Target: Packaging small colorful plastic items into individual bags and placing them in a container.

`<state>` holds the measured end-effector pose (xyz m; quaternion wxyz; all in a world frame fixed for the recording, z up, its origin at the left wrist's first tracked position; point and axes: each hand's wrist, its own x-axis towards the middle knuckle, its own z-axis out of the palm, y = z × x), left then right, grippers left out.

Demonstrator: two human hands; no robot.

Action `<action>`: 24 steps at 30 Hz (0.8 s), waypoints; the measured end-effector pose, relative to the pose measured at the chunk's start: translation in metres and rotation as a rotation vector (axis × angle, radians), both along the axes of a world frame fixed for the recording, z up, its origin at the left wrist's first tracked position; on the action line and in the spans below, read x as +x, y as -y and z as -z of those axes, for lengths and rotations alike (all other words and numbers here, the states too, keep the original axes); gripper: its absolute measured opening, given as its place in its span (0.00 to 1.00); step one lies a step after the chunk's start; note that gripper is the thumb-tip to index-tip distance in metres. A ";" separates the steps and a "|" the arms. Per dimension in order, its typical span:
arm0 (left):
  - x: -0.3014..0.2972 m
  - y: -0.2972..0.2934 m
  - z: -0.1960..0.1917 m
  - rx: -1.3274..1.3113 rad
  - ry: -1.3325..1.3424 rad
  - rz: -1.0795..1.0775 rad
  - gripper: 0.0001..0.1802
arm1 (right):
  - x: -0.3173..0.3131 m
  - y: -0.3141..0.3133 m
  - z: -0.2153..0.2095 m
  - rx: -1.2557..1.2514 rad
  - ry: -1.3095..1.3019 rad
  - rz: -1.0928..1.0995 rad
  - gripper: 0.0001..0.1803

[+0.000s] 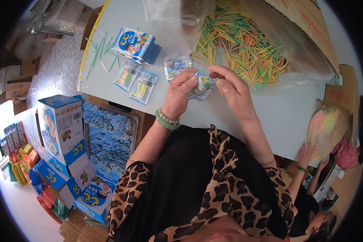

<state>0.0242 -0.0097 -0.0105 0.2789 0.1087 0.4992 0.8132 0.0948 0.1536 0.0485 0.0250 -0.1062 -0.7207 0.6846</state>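
Head view (the only one): both hands are up over the pale table (270, 109), working one small blue-striped packet (202, 84). The left hand (180, 94) has fingers curled and pressed together, pinching the packet's left edge. The right hand (230, 86) has thumb and forefinger closed on its right edge, other fingers loosely bent. The packet sits between the two hands, above the table near its front edge, with a second flat bit of clear packet hanging just under it.

Step in hand, by my read: opening or holding open a packet mouth, i.e. mid-fill or about to fill. The next move would call for one hand to let go and fetch sticks while the other keeps the mouth open (a one-hand grip on thin film slips easily).

Counts:
- filled packets (135, 80) lying flat left of the hands: 2, side by side, coloured sticks visible inside
- one more packet (176, 64) lying just above the left hand: 1
- stack of printed blue cards or bags (138, 45): 1 stack, sheet count unreadable
- loose green sticks (103, 54) on the table at left: roughly ten, cannot tell exactly
- big clear bag of mixed coloured sticks (246, 44): 1, hundreds inside
- blue printed cartons (62, 125) on the floor at left: about 4
- tray of blue packets (109, 137) beside them: 1

Another person's hand (306, 155) reaches for a coloured bag at lower right.
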 end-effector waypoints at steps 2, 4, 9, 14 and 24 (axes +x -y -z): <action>-0.001 0.012 0.011 0.007 -0.048 0.025 0.11 | -0.003 0.005 0.024 0.182 -0.138 -0.053 0.15; -0.004 0.012 0.007 0.046 -0.090 0.084 0.11 | -0.001 0.006 0.021 0.330 0.004 -0.113 0.14; 0.002 0.017 -0.018 0.181 -0.021 0.176 0.19 | -0.001 0.005 0.019 0.187 0.016 -0.035 0.13; 0.001 0.022 -0.013 -0.270 -0.285 0.199 0.23 | 0.004 0.012 0.040 0.108 -0.021 0.024 0.12; 0.014 0.025 -0.016 -0.258 -0.401 -0.049 0.06 | 0.010 0.019 0.043 -0.055 0.125 -0.059 0.11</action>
